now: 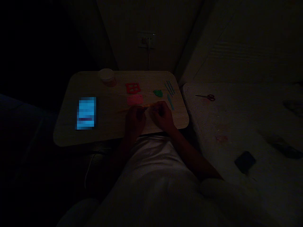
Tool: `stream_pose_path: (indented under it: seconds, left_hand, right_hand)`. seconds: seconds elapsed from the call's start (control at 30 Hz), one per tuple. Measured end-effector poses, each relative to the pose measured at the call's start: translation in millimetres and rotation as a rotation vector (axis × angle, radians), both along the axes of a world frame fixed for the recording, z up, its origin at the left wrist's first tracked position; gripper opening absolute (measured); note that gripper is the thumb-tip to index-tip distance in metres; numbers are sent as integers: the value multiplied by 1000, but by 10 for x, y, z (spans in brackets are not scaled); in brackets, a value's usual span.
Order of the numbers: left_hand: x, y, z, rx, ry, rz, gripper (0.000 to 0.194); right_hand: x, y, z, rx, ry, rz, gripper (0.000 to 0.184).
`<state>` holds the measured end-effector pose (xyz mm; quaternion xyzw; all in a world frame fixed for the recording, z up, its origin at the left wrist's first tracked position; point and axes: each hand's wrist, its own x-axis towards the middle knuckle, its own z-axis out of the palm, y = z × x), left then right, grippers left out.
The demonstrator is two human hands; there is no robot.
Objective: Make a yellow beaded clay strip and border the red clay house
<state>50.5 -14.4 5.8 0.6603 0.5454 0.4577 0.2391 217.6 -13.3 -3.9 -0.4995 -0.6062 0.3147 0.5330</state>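
In dim light, my left hand (135, 121) and my right hand (163, 117) are close together over the near side of a small table. The fingers of both are curled in a pinch. A small orange piece (149, 105) shows at the fingertips, but whether they hold it or it lies behind them is too dark to tell. Just beyond the hands lies a flat pink rectangle (135, 100), and past it a red window-shaped frame (133, 88). A green lump (158, 93) rests beyond my right hand.
The wooden table (111, 126) carries a lit phone (86, 113) at left and a tub (107, 77) at back. Thin sticks (169, 88) and a blue-green tool (170, 102) lie at right. On the pale surface beyond are scissors (205, 97) and a dark object (245, 162).
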Motion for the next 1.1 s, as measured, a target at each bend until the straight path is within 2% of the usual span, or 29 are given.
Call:
stream_pose_path:
  seconds: [0.13,0.27,0.37,0.8,1.1]
  left_hand:
    - [-22,10,-1,-64,-180,-10,17]
    - [-31,-4,15,-81,-179,-155,16]
    - [-34,-12,26,-87,-175,-210,20]
    - [-62,12,6,-136,-222,-227,14]
    - [-53,4,20,-133,-188,-243,12]
  right_hand:
    - [-9,-25,27,-41,-64,29,19]
    - [-16,-39,84,-51,-47,90,22]
    - [-12,-30,94,-35,-2,97,24]
    - [36,-10,33,-93,-7,46,29]
    - [33,-5,1,-92,24,92,29]
